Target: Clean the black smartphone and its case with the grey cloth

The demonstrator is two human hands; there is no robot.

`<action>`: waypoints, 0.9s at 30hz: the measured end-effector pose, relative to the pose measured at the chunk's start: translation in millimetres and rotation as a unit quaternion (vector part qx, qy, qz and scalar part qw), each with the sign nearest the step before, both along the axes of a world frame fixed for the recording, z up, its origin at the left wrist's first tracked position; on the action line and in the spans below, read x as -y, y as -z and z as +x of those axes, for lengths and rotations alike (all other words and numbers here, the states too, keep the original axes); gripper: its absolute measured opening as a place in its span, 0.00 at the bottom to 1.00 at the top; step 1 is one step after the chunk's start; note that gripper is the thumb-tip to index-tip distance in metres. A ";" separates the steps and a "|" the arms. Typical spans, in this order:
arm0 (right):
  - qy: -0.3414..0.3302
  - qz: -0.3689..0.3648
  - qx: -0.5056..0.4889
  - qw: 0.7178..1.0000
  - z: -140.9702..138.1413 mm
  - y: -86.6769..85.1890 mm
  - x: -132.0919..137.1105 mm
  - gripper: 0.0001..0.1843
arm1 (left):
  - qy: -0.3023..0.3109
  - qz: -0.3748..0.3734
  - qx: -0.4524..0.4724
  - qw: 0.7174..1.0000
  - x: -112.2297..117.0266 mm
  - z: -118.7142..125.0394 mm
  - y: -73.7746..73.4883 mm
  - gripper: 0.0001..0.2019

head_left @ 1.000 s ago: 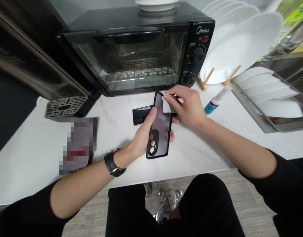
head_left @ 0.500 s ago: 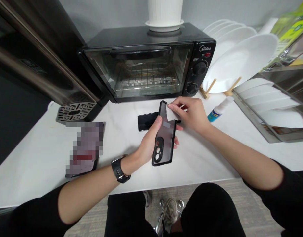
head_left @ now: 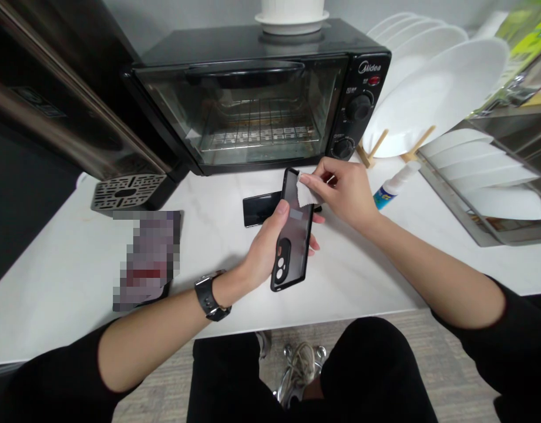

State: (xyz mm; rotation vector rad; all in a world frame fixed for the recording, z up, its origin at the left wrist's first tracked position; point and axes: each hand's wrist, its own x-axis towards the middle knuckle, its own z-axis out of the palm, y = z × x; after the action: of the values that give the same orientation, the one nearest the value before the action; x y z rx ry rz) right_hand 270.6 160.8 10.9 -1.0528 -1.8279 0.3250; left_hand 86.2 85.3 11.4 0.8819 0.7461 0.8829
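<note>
A black-rimmed, see-through phone case [head_left: 296, 233] is gripped in my left hand [head_left: 265, 241], thumb on its near edge and fingers wrapped behind. Its camera cutout lies at the lower left end. My right hand [head_left: 347, 191] pinches a small white cloth [head_left: 308, 195] with a jagged edge. The cloth touches the inside of the case near its upper end. On the counter behind the case rests a dark phone [head_left: 258, 210], partly hidden by the case and my left hand. Just beyond my right wrist stands a small spray bottle [head_left: 394, 187] with a blue label.
The black toaster oven [head_left: 252, 167] stands at the back, a white pot [head_left: 292, 23] on top. White plates [head_left: 437, 111] stand in a wooden rack at right, beside a metal dish rack [head_left: 477, 226]. A blurred-out flat item [head_left: 151, 258] lies left, below a drip tray [head_left: 127, 192].
The cloth remains against the case's upper end, with only a slight shift of my right hand. The whole view has tilted downward a little, moving the oven up in the picture.
</note>
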 end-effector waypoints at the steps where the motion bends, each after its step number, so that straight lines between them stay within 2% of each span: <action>1: 0.006 0.006 0.012 1.000 0.1 0.3 0.1 0.22 | -0.003 0.001 -0.003 1.000 -0.3 -0.3 -0.8 0.35; 5: -0.025 0.037 0.012 0.999 -2.6 1.2 4.5 0.16 | -0.013 -0.024 0.033 0.999 -2.0 -1.0 -9.1 0.31; 9: -0.090 0.061 -0.019 0.994 -4.7 -2.5 10.5 0.17 | 0.046 -0.054 0.018 0.997 -1.9 -1.1 -12.7 0.34; 12: -0.135 0.060 0.008 0.989 -3.6 -5.0 10.8 0.20 | 0.049 -0.053 0.006 0.997 -0.5 -1.2 -11.5 0.35; 17: -0.072 0.027 0.027 0.997 0.3 -4.0 3.6 0.15 | -0.003 -0.025 0.002 1.000 2.0 0.5 -8.1 0.35; 21: -0.021 0.029 0.075 0.997 3.2 -3.2 1.3 0.14 | -0.010 -0.023 0.008 1.000 0.9 0.9 -8.9 0.32; 24: -0.049 0.073 0.077 0.993 1.8 -2.0 3.9 0.10 | 0.014 -0.038 0.021 0.999 -0.1 -0.9 -12.1 0.30; 27: -0.113 0.112 0.059 0.985 -0.9 -1.6 7.6 0.15 | 0.082 -0.052 0.006 0.995 0.8 -2.8 -13.2 0.34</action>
State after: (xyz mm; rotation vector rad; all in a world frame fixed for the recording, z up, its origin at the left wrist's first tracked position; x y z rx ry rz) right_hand 269.7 153.1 12.6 -0.7238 -2.0420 0.1874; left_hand 83.4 84.5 24.5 0.8329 0.6928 0.6968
